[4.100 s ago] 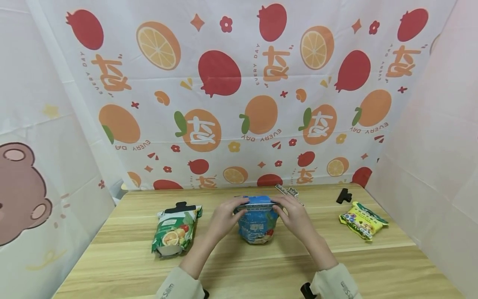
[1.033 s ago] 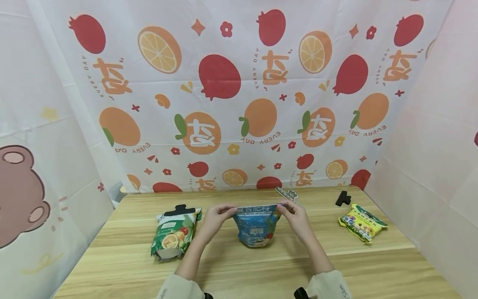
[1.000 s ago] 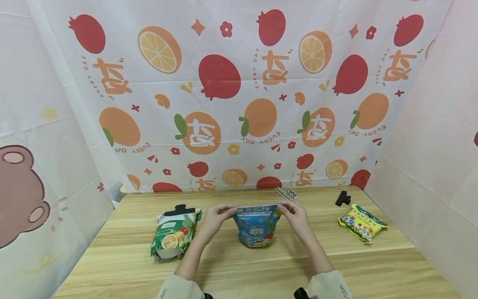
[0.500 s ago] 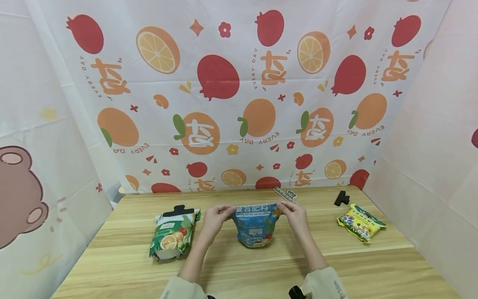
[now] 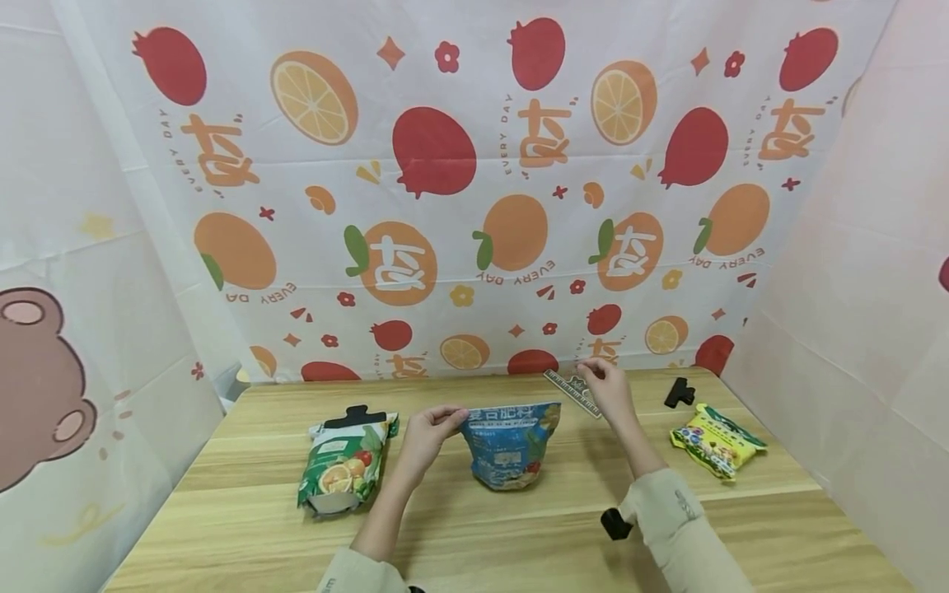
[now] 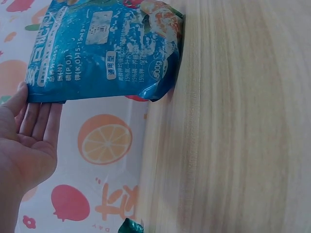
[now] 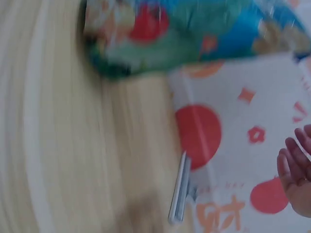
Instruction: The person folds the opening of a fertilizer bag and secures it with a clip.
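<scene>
Since the frame of half a second ago, the right hand (image 5: 612, 397) has been moved from the upper right corner of the blue compound-fertilizer bag (image 5: 510, 451) toward the back of the wooden table (image 5: 511, 539), while the left hand (image 5: 426, 441) has been kept at the other corner.

In the head view, the bag is stood upright near the table's middle, and its upper left corner is pinched by the left thumb and fingers. At 2 o'clock from the bag, the right hand is held with loosely bent fingers near a ruler-like strip (image 5: 567, 389), which is laid slantwise; nothing is seen to be gripped. At 9 o'clock, a green fruit-printed bag (image 5: 343, 465) is placed, its top pressed by a black clip (image 5: 357, 416). At 3 o'clock, a yellow packet (image 5: 717, 442) is laid, with a second black clip (image 5: 679, 394) just behind it.

In the left wrist view, the blue bag is seen at 11 o'clock, its corner held between the thumb and the fingers behind.

In the blurred right wrist view, the bag is shown at 12 o'clock, the strip near 5 o'clock, and the right hand, released from the bag, near 4 o'clock.
</scene>
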Motion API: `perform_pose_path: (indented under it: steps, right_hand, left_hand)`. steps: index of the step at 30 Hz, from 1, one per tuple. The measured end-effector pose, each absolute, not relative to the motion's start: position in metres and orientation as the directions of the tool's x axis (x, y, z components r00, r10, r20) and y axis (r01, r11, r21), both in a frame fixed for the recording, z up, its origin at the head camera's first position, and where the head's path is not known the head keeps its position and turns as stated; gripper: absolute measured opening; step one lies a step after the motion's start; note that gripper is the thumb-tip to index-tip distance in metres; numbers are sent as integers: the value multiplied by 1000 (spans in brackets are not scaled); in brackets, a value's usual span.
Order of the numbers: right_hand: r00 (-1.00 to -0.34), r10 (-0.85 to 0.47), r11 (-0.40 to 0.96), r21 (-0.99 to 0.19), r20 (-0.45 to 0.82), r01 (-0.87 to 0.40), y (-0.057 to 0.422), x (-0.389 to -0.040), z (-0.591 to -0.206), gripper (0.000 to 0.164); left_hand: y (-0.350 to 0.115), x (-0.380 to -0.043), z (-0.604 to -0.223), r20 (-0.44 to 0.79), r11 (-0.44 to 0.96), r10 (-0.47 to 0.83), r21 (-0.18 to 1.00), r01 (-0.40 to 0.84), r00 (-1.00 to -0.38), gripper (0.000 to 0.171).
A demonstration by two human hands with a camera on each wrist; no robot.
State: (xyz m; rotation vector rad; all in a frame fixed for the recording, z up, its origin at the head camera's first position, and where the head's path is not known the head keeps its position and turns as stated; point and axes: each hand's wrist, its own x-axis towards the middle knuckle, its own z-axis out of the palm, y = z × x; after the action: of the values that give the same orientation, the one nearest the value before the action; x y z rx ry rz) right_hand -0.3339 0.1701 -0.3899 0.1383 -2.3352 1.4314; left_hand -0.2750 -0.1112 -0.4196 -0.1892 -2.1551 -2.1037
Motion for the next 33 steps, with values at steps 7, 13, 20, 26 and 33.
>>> perform_pose_path:
  steps: [7,13,20,26,33]
  right_hand:
    - [-943,2,743,-631,334,-222,193,-363,-412,15]
    - [-983,-22,767,-627,185,-135,209,-367,-441,23]
    - [-972,-177,825,-516,154,-232,219,-364,-469,29]
    - [-983,-65,812,-563,172,-152,221,-361,-473,8]
    - [-997,-68,778,-628,-30,-35,231,-359,-465,21]
  left_hand:
    - [-110,-277,-419,177,11,12,984,177,-984,26]
    - [-108,-277,-418,174,13,10,985,174,-985,25]
    - [-109,-276,-418,173,23,16,985,173,-985,25]
    - [-110,-273,-414,169,24,22,985,169,-985,25]
    - [-112,-276,-417,180,29,20,983,181,-983,21]
